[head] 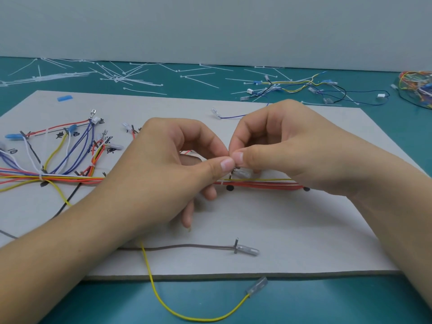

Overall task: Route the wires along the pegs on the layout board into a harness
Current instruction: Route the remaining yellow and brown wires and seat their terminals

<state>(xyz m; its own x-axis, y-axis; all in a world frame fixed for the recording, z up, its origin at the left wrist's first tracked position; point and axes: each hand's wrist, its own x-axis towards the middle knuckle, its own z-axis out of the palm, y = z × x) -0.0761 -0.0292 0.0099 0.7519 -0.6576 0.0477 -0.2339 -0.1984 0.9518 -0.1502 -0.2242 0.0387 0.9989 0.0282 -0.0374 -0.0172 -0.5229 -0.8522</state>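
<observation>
A grey layout board [292, 249] lies on the teal table. A bundle of red, orange and yellow wires [261, 183] runs across its middle, tied with white cable ties; blue, white and yellow branches [70, 150] fan out at the left around dark pegs. My left hand [163, 174] and my right hand [287, 146] meet above the bundle, thumb tips and forefingers pinching something small at the same spot; what they hold is hidden. A clear terminal [243, 173] sits just under the fingertips. A brown wire [187, 247] ends at a peg near the front.
A loose yellow wire [187, 316] hangs over the board's front edge onto the table. Several white cable ties [131, 78] are scattered at the back. Spare wires [304, 88] lie at the back right, and a bag of wires [418, 87] sits at the far right.
</observation>
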